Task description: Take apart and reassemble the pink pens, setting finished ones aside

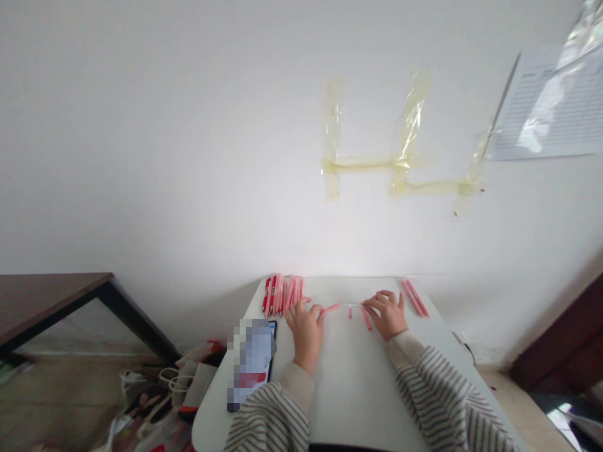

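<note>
Between thumb and fingers, my left hand pinches a pink pen barrel that points right. My right hand is closed on a thin whitish pen refill, lined up with the barrel's right end. Whether the refill's tip is inside the barrel or just at it, I cannot tell. Below the refill lie a tiny pink pen piece and a longer pink pen part, the latter close to my right fingers. Several pink and red pens lie side by side just beyond my left hand.
Two pink pen-like sticks rest at the table's back right. A phone, partly blurred out, lies along the left edge of the white table. Behind is a wall with yellowed tape. Bags clutter the floor at left.
</note>
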`<state>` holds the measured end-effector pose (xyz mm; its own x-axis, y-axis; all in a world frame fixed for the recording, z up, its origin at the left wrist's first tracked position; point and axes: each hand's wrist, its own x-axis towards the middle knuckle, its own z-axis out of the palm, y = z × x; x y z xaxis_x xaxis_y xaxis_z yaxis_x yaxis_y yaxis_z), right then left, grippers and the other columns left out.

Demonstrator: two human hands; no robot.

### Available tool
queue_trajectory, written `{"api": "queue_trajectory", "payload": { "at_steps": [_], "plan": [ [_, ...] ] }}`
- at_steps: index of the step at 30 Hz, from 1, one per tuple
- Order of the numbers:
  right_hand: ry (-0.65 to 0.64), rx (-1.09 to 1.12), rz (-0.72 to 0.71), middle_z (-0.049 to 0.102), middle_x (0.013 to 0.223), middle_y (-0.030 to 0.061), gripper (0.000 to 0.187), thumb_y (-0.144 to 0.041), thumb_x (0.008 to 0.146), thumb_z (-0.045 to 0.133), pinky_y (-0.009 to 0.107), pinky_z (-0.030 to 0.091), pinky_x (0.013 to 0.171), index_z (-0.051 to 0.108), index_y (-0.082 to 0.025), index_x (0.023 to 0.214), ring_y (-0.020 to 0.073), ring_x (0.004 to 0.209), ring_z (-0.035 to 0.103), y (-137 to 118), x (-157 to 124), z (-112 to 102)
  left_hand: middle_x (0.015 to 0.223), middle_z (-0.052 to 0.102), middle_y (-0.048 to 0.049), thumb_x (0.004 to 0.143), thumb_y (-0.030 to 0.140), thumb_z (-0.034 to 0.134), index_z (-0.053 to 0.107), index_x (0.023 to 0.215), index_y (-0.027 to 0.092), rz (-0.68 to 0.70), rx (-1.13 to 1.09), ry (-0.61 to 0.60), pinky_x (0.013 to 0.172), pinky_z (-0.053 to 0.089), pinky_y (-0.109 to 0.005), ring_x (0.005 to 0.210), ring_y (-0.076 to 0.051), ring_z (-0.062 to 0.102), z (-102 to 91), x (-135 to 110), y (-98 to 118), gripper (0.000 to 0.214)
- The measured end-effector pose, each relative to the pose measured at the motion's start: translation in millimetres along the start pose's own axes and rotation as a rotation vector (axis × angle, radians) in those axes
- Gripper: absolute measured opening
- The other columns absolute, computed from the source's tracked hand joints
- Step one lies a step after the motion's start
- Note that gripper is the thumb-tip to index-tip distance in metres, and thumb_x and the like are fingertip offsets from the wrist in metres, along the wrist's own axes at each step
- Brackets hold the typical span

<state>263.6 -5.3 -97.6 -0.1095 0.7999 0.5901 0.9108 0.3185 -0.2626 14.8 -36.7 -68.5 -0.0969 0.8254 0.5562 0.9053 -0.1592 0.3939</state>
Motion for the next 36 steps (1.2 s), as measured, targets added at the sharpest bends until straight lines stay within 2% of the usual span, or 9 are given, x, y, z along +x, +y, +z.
{"api": "queue_trajectory", "payload": {
  "at_steps": [8,15,24,36],
  "plan": [
    [0.018,0.022,-0.009,0.073,0.095,0.0049,0.019,-0.036,0.095,0.058,0.077,0.015,0.112,0.078,-0.035,0.097,0.0300,0.114,0.053,2.9,-0.1,1.5,0.121,0.060,-0.0059,0.085,0.029,0.070,0.078,0.088,0.029,-0.006,-0.015,-0.008,0.111,0.033,-0.055,0.119,-0.028,0.051,-1.0,0.8,1.5,0.009],
    [-0.016,0.051,0.008,0.074,0.096,0.0040,0.018,-0.035,0.095,0.059,0.080,0.013,0.112,0.078,-0.035,0.097,0.0311,0.116,0.053,0.5,0.1,-0.2,0.122,0.060,-0.0059,0.085,0.028,0.070,0.078,0.089,0.030,0.003,-0.019,-0.021,0.110,0.034,-0.054,0.120,-0.028,0.051,0.4,-0.2,0.5,0.008],
    [-0.030,0.061,-0.026,0.074,0.098,0.0041,0.019,-0.034,0.096,0.059,0.077,0.013,0.113,0.078,-0.036,0.098,0.0305,0.117,0.053,-1.6,0.4,-1.9,0.124,0.058,-0.0065,0.085,0.027,0.072,0.078,0.091,0.030,0.017,-0.033,-0.040,0.111,0.034,-0.056,0.123,-0.029,0.049,2.2,-1.4,0.5,0.009],
    [-0.084,0.073,-0.059,0.074,0.100,0.0030,0.017,-0.038,0.095,0.061,0.077,0.013,0.113,0.078,-0.039,0.100,0.0306,0.120,0.053,-6.4,1.1,-0.2,0.122,0.059,-0.0056,0.084,0.025,0.074,0.078,0.092,0.031,0.091,-0.088,-0.028,0.110,0.037,-0.056,0.122,-0.028,0.051,7.7,-3.0,-0.3,0.010]
  ]
}}
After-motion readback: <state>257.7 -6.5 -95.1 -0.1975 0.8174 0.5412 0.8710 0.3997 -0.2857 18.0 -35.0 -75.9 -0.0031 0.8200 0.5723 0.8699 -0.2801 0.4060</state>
